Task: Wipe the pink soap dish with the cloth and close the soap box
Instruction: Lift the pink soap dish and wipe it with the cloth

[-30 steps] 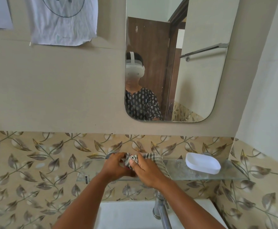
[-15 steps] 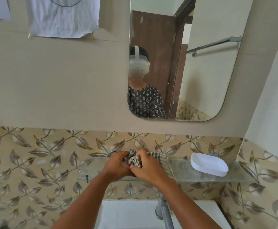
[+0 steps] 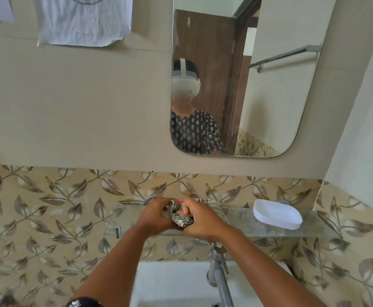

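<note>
Head view: both hands meet over the glass shelf (image 3: 258, 227). The left hand (image 3: 155, 217) curls around the pink dish (image 3: 179, 202), of which only a thin pink edge shows above the fingers. The right hand (image 3: 200, 220) grips the bunched striped cloth (image 3: 182, 218) and presses it against the dish. A white lid (image 3: 277, 214) lies on the shelf, well right of the right hand.
</note>
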`<state>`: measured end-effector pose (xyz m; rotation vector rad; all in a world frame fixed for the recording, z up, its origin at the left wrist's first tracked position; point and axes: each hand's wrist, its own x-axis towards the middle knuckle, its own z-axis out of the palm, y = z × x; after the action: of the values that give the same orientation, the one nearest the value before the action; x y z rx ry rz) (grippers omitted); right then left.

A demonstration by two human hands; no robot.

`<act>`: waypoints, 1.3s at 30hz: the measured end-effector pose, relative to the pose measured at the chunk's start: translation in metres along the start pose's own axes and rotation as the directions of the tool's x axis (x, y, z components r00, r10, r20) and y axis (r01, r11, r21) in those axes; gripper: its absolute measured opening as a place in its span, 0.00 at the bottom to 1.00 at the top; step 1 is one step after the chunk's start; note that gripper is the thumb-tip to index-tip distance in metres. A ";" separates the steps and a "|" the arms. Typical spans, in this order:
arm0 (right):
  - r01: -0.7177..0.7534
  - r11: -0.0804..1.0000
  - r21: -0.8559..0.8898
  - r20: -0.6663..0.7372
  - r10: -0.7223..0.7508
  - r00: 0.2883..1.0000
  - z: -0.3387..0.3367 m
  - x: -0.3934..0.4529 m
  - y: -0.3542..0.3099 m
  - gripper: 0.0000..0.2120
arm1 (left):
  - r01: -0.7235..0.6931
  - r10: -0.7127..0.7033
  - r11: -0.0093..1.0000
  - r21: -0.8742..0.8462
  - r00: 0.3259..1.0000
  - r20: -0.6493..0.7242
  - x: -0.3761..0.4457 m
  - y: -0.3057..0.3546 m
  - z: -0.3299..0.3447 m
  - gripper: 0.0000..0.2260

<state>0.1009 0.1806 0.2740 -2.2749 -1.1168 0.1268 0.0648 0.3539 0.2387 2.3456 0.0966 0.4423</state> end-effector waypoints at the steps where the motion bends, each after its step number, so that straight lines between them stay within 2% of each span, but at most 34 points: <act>1: 0.011 1.000 -0.029 0.006 -0.011 1.000 -0.001 -0.001 0.000 0.19 | -0.001 0.001 1.000 -0.006 1.000 0.003 -0.001 0.001 0.000 0.31; 5: 0.020 0.990 -0.140 0.049 -0.013 0.999 -0.015 -0.010 0.002 0.16 | 0.012 -0.011 0.999 -0.031 1.000 0.028 -0.003 0.005 -0.003 0.32; 10: -0.034 0.948 -0.317 0.003 0.037 0.999 -0.031 -0.022 0.010 0.16 | 0.040 -0.038 0.997 -0.058 0.999 0.024 -0.003 0.010 -0.002 0.33; 16: -0.048 0.985 -0.163 -0.024 0.045 0.999 -0.019 -0.022 0.008 0.15 | 0.067 -0.065 0.996 -0.055 0.998 0.023 -0.002 0.010 -0.002 0.37; 23: -0.049 0.997 -0.056 -0.047 0.046 0.998 0.005 -0.006 -0.014 0.13 | -0.015 0.015 1.000 0.022 0.999 -0.032 -0.003 0.005 -0.001 0.27; 32: -0.026 0.978 -0.208 0.000 0.026 1.000 -0.015 -0.016 -0.005 0.14 | 0.020 -0.020 1.000 -0.014 1.000 0.011 -0.004 0.010 -0.002 0.32; 39: -0.036 0.993 -0.113 0.022 0.039 0.999 -0.006 -0.008 -0.001 0.14 | 0.024 -0.024 1.000 0.008 1.000 -0.011 -0.004 0.010 -0.001 0.33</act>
<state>0.0969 0.1728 0.2783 -2.4005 -1.1195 0.1094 0.0602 0.3464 0.2449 2.3479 0.1316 0.4435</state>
